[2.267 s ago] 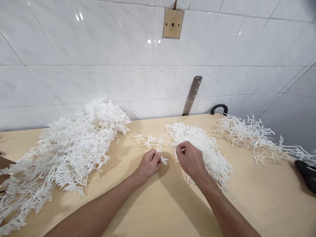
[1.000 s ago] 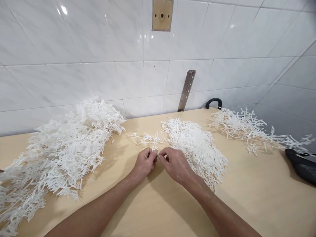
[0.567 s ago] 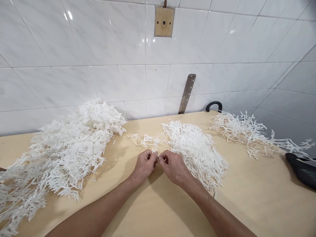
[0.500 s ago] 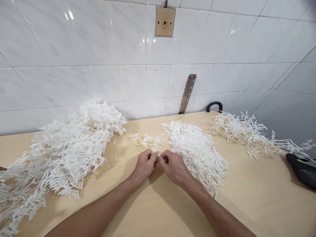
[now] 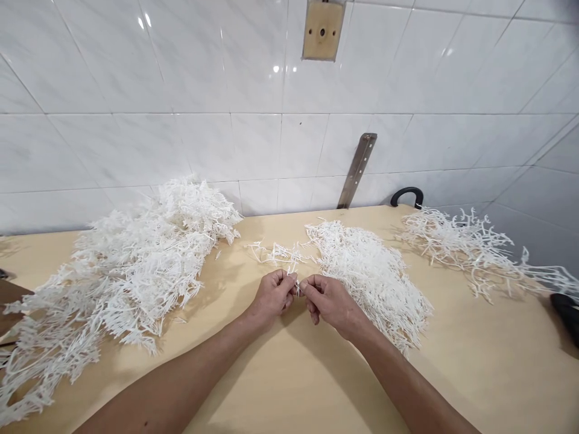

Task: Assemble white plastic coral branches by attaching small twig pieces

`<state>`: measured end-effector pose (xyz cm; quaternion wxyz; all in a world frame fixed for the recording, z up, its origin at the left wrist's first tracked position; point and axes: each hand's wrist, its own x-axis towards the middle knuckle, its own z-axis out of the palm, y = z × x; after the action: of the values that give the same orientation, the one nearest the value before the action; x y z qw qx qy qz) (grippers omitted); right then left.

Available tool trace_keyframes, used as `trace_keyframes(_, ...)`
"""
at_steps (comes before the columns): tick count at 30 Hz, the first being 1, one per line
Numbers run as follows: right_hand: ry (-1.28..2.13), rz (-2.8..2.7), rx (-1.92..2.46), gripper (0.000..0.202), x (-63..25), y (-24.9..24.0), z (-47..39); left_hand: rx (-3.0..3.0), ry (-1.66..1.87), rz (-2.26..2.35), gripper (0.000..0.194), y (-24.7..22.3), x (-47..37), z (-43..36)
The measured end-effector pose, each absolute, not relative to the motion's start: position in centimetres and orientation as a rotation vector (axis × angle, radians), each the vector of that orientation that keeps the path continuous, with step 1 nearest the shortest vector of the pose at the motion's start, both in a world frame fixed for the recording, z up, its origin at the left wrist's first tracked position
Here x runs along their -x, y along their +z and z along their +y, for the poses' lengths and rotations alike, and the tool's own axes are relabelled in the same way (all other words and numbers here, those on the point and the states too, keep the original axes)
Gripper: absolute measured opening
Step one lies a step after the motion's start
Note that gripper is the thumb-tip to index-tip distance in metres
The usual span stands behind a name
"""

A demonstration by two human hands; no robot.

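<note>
My left hand [image 5: 272, 296] pinches a small white branching sprig [image 5: 297, 289] between thumb and forefinger, its tips poking up above the thumb. Against the same piece, the thumb and forefinger of my right hand [image 5: 329, 299] are closed, with its other fingers curled loosely below. Just beyond the fingertips lie a few loose white sprigs [image 5: 279, 252]. Beside my right hand a heap of thin white strands [image 5: 368, 271] spreads on the table. Further off to the left is a larger pile of bushy white branches [image 5: 149, 259].
The wooden table [image 5: 266, 386] meets a tiled wall. More white branches [image 5: 461, 241] lie at the right, near a black curved handle [image 5: 407, 193] and a black object [image 5: 567, 313]. A metal strip [image 5: 357, 170] leans on the wall. A brown shape [image 5: 12, 295] shows at the left edge.
The view has shifted slightly, so things sit further right. My right hand's lower fingers have loosened, and more of the white sprig shows between my hands.
</note>
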<state>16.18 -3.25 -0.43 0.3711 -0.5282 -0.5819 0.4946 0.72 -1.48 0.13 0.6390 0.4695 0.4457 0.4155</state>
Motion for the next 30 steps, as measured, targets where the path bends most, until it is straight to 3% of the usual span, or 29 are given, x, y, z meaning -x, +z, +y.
trace_keyframes(9,0.653,-1.741,1.520,0.019,-15.6,0.3,-4.0,-1.030,0.985,1.074,0.036,0.0,-1.0,-1.6)
trace_keyframes(21,0.852,-1.647,1.555,0.023,-16.0,1.2,-4.0,-1.062,0.998,1.038,0.041,-0.1,-0.9,-1.5)
trace_keyframes(30,0.807,-1.688,1.534,0.023,-16.1,0.9,-3.8,-1.079,0.987,1.035,0.043,-0.4,-1.0,-1.5)
